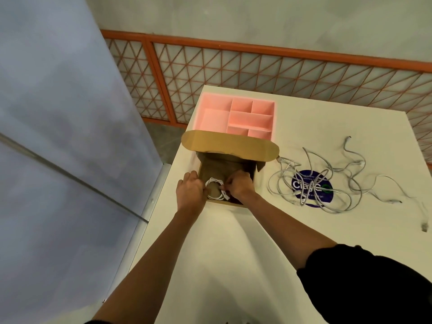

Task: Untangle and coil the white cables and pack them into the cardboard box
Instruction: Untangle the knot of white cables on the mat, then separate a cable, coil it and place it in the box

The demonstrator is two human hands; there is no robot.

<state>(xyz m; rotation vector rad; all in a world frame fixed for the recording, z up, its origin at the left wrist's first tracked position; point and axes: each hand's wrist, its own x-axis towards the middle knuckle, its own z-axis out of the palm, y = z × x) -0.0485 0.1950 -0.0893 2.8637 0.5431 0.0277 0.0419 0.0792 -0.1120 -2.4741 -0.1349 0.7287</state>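
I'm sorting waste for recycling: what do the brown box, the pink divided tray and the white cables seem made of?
Cardboard box: matte brown paperboard, judging by its creased, folded flap. Pink tray: thin, sharp-edged partitions, matte; likely card or foam board, possibly plastic. Loose cables and the coiled cable: white, smooth, flexible sheathing, probably plastic or rubber.

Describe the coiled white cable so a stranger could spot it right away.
On the white table, find the open brown cardboard box. Inside it, between the left hand and right hand, is the coiled white cable. Unlike the loose tangled white cables on the table to its right, it is a neat ring.
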